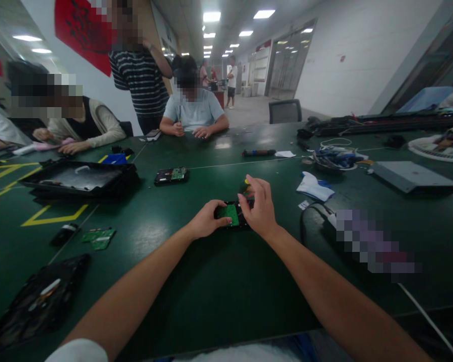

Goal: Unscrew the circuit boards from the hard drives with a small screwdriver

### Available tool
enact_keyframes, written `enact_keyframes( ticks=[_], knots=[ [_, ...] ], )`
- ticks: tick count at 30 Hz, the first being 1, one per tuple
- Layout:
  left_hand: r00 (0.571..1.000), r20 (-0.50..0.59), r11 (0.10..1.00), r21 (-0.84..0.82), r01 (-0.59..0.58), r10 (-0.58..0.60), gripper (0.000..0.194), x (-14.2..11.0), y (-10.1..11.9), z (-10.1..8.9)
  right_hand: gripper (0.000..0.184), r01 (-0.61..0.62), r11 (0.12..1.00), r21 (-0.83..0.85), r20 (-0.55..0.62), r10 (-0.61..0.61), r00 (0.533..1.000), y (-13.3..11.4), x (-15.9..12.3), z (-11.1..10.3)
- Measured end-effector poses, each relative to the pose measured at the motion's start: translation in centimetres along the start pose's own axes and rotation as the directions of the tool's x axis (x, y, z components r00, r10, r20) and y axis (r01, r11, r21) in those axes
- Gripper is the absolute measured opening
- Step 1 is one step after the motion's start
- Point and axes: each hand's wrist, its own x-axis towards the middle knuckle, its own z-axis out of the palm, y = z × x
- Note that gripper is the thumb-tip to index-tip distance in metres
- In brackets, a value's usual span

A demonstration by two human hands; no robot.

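A small black casing with a green circuit board (232, 214) lies on the table in front of me. My left hand (207, 218) is closed on its left end, with the thumb along the near edge of the board and the fingers at the far side. Over the right end, my right hand (260, 206) is curled, its thumb and fingers bent toward each other. A small yellow, dark and red piece (246, 185) shows between these fingers; its kind is mostly hidden. The right hand covers the casing's right end.
Left are a black frame (86, 178), a loose green board (99, 237) and a black panel (41, 296). Another opened device (171, 176) lies beyond. Right are a white-and-blue glove (314, 187), a cable coil (334, 157) and a flat grey box (415, 176). People sit across the table.
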Motion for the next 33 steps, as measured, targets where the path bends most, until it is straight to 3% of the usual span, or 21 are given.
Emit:
enact_keyframes(
  ticks=[33],
  knots=[
    [1.0,0.011,1.0,0.018,0.017,-0.017,0.052,-0.08,0.59,-0.26,0.06,0.009,1.0,-0.004,0.02,-0.009,1.0,0.06,0.32,0.03]
  ],
)
